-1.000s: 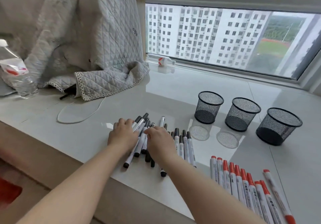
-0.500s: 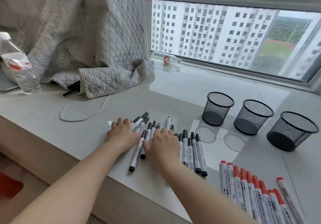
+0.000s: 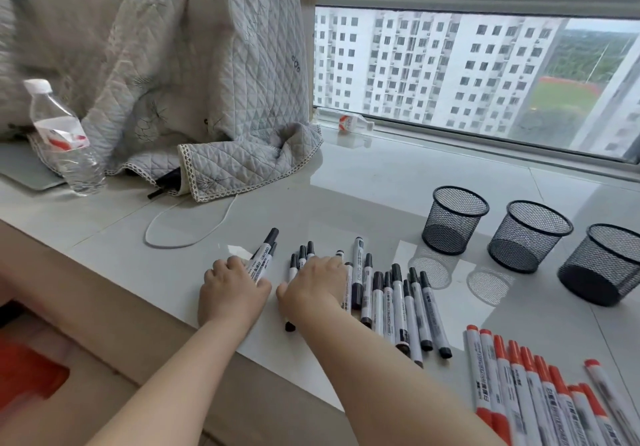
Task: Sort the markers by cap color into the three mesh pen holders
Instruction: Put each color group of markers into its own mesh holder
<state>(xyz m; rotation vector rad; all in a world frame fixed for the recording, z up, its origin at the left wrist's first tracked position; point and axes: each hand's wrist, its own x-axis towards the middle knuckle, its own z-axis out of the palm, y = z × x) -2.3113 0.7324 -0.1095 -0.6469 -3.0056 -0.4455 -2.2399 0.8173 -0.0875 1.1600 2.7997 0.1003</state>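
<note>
Several black-capped markers (image 3: 398, 303) lie side by side on the pale stone sill. My left hand (image 3: 232, 289) is closed around two black-capped markers (image 3: 264, 255) that stick out past its fingers. My right hand (image 3: 313, 288) lies flat, fingers spread, on top of other black-capped markers. A row of red-capped markers (image 3: 533, 393) lies at the lower right. Three black mesh pen holders stand in a row to the right: the left holder (image 3: 453, 218), the middle holder (image 3: 530, 236) and the right holder (image 3: 604, 263). All three look empty.
A quilted grey blanket (image 3: 180, 82) is heaped at the back left, with a water bottle (image 3: 64, 139) beside it and a white cable (image 3: 187, 227) looped on the sill. A small bottle (image 3: 349, 123) lies by the window. The sill's front edge runs under my forearms.
My left hand has closed on two black-capped markers and drawn them left, away from the pile. My right hand has shifted right over the remaining markers, which now lie more evenly.
</note>
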